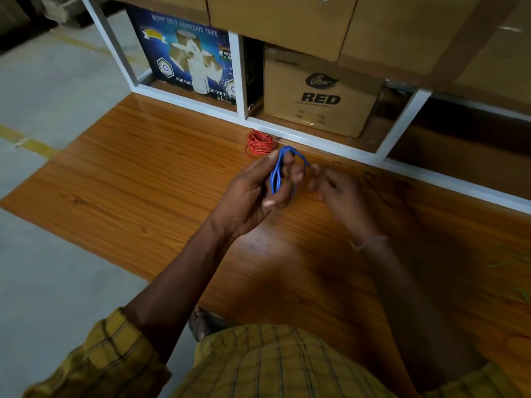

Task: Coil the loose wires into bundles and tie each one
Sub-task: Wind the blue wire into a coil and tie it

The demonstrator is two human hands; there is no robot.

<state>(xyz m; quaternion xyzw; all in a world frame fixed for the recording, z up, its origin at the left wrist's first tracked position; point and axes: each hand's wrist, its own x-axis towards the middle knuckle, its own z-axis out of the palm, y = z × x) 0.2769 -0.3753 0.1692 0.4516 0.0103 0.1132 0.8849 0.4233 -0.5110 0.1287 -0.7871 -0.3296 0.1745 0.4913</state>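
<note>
A blue wire [276, 175] is folded into long loops and held upright in my left hand [253, 191], thumb and fingers closed around it above the wooden board. My right hand [334, 185] is just to the right, blurred, its fingertips pinched near the strand that arcs off the top of the blue loops; whether it grips the strand I cannot tell. A red wire coil [259, 142] lies on the board beyond my left hand, close to the shelf base. Thin dark wires [382, 193] lie loose on the board to the right.
The wooden board [138, 173] lies on a grey floor [51, 90]. A white shelf frame [304, 139] runs along its far edge, holding a blue tape box [186, 58] and a brown carton [321, 96]. Green strands [514, 265] show at the right edge.
</note>
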